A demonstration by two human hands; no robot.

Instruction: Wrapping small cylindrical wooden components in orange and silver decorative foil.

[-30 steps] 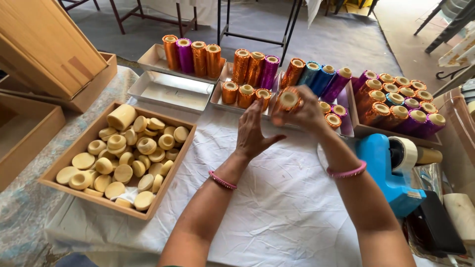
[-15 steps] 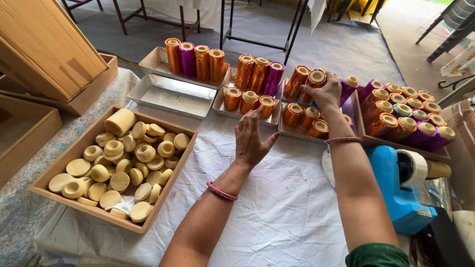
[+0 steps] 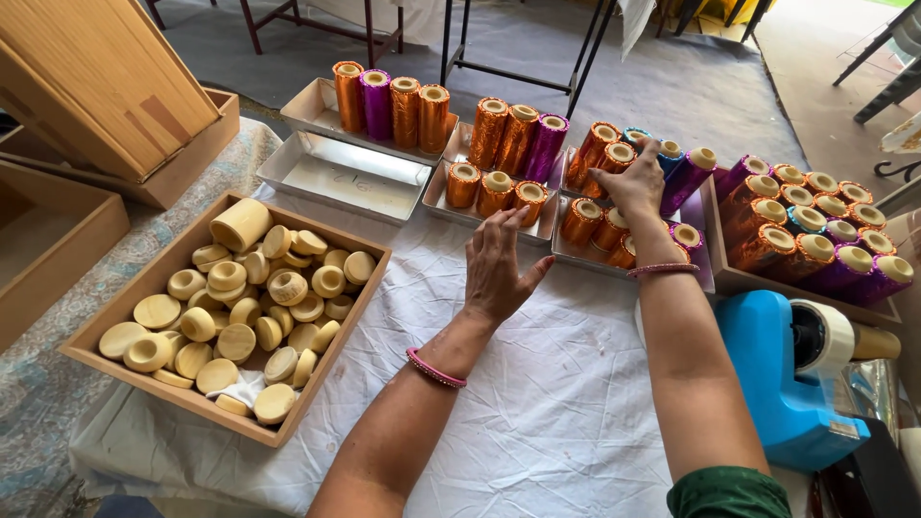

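The right hand point(image 3: 635, 182) lay palm-down in the upper middle of the frame, fingers spread and curled over an orange foil roll point(image 3: 614, 158) standing among the others; whether the fingers truly gripped it or only rested on its top could not be told. That roll stood upright in the right metal tray point(image 3: 633, 264), touching its orange neighbours. Just left and lower, the left hand point(image 3: 499, 269) hovered over the white cloth point(image 3: 537, 403), fingers apart and holding nothing, its fingertips just beside the front edge of the middle tray point(image 3: 484, 213), which held short orange rolls point(image 3: 494, 190). Further out, an empty metal tray point(image 3: 347, 176) lay at upper left, a wooden box of pale wooden spools point(image 3: 235, 312) filled the left side, a crate of purple and orange rolls point(image 3: 815, 235) sat at the right, and a blue tape dispenser point(image 3: 787, 384) occupied the lower right.

The rolls stood packed and upright, so a sideways nudge from the right hand could likely have toppled several at once. The left wrist, near the tray edge, could probably have shifted the tray on the loose cloth.
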